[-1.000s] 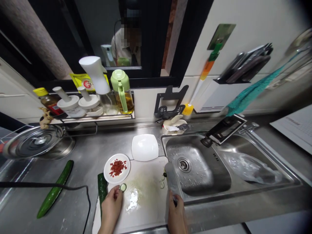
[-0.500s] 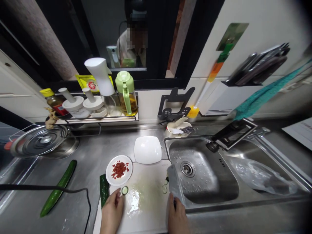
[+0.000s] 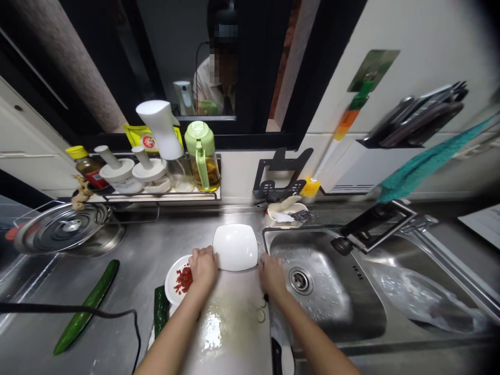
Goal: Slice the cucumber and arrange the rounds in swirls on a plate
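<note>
My left hand [image 3: 203, 268] reaches over the round white plate of red goji berries [image 3: 183, 280], its curled fingers at the left edge of a square white plate [image 3: 235, 247]. At that plate's right edge are the bent fingers of my right hand [image 3: 271, 275], so the two hands hold it from both sides. The square plate is flat behind the white cutting board [image 3: 230, 333]. A knife [image 3: 276, 354] lies along the board's right side, partly under my right forearm. Cucumber scraps [image 3: 261, 314] sit near it. A cut cucumber [image 3: 160, 310] lies at the board's left.
A whole cucumber [image 3: 88, 307] lies on the steel counter at left, with a black cable [image 3: 97, 311] crossing it. The sink [image 3: 332, 307] is at right. Behind stand a lidded pot [image 3: 70, 229], a seasoning rack [image 3: 164, 197] and an oil jug [image 3: 202, 161].
My right hand has let go of the knife, leaving it at the board's side. Both hands have moved forward to the square plate. My left hand has left the cucumber slices.
</note>
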`<state>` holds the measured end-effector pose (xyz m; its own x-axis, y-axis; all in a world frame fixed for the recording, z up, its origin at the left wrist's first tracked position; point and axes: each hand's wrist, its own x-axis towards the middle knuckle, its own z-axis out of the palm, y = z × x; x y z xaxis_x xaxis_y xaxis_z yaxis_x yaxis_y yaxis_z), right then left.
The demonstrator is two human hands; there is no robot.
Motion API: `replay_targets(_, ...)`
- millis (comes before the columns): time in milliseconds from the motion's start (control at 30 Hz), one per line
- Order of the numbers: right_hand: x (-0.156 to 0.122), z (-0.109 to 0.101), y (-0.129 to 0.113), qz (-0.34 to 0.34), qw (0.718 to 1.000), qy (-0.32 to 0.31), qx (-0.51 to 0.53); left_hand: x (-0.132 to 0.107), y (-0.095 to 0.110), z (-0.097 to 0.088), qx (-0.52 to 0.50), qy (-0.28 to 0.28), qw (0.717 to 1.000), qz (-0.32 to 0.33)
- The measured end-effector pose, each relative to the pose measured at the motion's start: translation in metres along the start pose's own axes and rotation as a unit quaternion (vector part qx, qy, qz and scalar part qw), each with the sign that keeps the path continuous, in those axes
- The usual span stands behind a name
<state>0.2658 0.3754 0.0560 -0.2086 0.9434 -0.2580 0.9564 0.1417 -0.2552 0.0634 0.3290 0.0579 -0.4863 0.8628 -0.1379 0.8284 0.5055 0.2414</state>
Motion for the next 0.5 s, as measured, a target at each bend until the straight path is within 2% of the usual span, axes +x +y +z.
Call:
replay_targets(100,0.038,0.005,-0.008,0.016,1.0,-0.005,0.004,0.027,0.011,0.012,0.015,-0.012,0.999,-0.035)
replay_targets(200,0.056,0.013,-0.013,0.043,0.999,-0.02,0.003,0.039,0.011,0.025,0.025,-0.029,0.998,-0.059)
replay_targets(333,0.062,0.019,-0.014,0.057,0.998,-0.029,-0.003,0.044,0.008,0.033,0.027,-0.039,0.996,-0.074)
replay_targets(500,0.063,0.015,-0.012,0.057,0.998,-0.029,-0.005,0.045,0.013,0.027,0.019,-0.028,0.996,-0.077)
